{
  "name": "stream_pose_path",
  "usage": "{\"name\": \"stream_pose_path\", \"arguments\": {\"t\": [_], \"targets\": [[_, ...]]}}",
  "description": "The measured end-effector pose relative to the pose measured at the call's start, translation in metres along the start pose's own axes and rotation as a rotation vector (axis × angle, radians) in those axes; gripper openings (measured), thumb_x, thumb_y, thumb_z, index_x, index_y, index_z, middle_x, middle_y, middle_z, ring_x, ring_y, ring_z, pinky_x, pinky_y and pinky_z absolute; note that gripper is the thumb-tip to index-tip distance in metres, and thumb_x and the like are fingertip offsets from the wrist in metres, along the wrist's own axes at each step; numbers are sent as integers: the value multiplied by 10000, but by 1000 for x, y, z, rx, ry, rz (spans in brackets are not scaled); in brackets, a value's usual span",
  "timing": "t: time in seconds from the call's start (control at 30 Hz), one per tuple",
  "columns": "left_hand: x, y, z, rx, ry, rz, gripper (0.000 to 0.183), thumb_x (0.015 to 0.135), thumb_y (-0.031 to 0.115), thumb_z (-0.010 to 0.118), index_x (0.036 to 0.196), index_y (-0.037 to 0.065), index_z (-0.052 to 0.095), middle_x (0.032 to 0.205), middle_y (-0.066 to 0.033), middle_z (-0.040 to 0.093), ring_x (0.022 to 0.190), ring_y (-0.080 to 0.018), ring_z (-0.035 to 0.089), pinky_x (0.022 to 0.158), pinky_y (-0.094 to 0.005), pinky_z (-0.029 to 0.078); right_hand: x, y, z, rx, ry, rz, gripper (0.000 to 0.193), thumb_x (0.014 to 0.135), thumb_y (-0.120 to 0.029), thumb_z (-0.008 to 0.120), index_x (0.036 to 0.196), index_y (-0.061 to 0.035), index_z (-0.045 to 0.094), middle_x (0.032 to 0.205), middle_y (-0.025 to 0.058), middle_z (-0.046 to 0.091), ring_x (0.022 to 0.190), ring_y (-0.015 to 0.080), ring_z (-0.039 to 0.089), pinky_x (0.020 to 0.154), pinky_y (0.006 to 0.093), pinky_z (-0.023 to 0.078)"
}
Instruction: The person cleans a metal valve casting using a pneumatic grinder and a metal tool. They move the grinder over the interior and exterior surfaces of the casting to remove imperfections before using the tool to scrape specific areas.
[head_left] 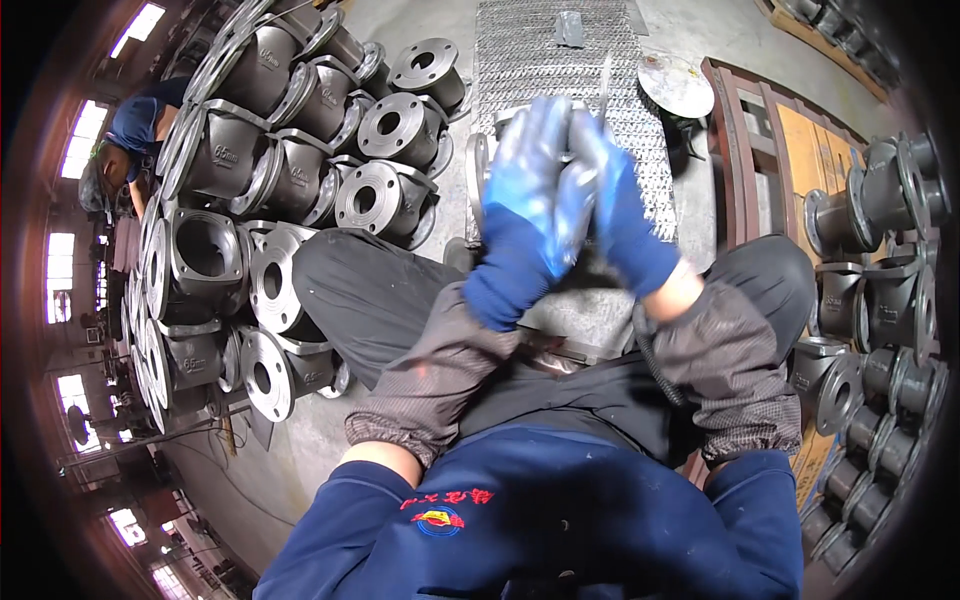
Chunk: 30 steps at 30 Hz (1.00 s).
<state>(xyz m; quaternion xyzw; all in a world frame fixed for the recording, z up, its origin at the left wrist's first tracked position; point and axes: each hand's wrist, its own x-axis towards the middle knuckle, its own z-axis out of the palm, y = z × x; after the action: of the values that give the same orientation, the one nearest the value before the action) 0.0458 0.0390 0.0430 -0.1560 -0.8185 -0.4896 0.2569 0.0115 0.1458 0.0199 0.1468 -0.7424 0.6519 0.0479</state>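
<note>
My left hand (530,165), in a blue glove with a greyish coating, is in front of me over the near end of a metal-mesh-topped bench (560,75). Beside it, almost touching, is my right hand (603,175) in a matching glove. Motion smears the fingers of both. Between and below them is a blurred greyish shape whose kind I cannot make out. A grey metal flange (477,175) shows at the left of my left hand; the rest of that part is hidden behind the glove.
Grey flanged valve bodies (385,125) are stacked at the left, more (840,300) at the right. A round pale disc (676,86) stands right of the bench, near a reddish-brown metal frame (735,150). A dark hose (655,355) lies by my right leg. Another person (140,125) bends at far left.
</note>
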Motion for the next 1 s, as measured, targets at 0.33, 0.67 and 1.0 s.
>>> {"name": "stream_pose_path", "arguments": {"t": [0.33, 0.67, 1.0], "targets": [[2, -77, -84, -242, 33, -408, 252, 903, 4, 425, 1108, -53, 559, 987, -144, 646, 794, -172, 660, 729, -273, 545, -5, -20, -60, -250, -45, -123, 357, 908, -244, 373, 1125, -20, 548, 932, 125, 675, 653, 118, 627, 512, 200, 424], [-31, -153, -56, -663, -24, -1136, 591, 922, 521, 401, 1225, 18, 463, 1050, -127, 598, 864, -206, 597, 736, -303, 519, -18, 105, -39, -1, 239, 497, 386, 956, -275, 437, 1178, 21, 544, 1121, 93, 596, 1037, 156, 531, 898, 268, 402], [-13, -141, -34, -476, -76, -660, 456, 984, 340, 326, 1315, 38, 410, 1242, -115, 513, 1099, -209, 526, 948, -310, 436, 13, 92, -46, 427, 250, 650, 327, 928, -235, 447, 1116, -14, 597, 954, 69, 636, 792, 133, 593, 703, 265, 485]]}}
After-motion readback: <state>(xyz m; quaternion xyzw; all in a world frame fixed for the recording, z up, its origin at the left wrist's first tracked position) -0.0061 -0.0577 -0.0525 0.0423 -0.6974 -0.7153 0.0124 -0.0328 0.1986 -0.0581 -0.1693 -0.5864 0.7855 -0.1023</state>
